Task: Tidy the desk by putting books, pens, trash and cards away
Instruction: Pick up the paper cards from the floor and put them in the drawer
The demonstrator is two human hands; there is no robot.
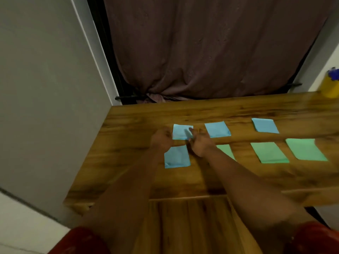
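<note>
From the head view, my left hand and right hand met at the far-left pale blue paper card on the wooden tabletop; whether my blurred fingers gripped it, I couldn't tell. More blue and green cards lay toward three o'clock.

- A wooden desk fills the lower view.
- A brown curtain hangs behind the desk's far edge.
- A grey wall stands at its left edge.
- Light is dim.
</note>
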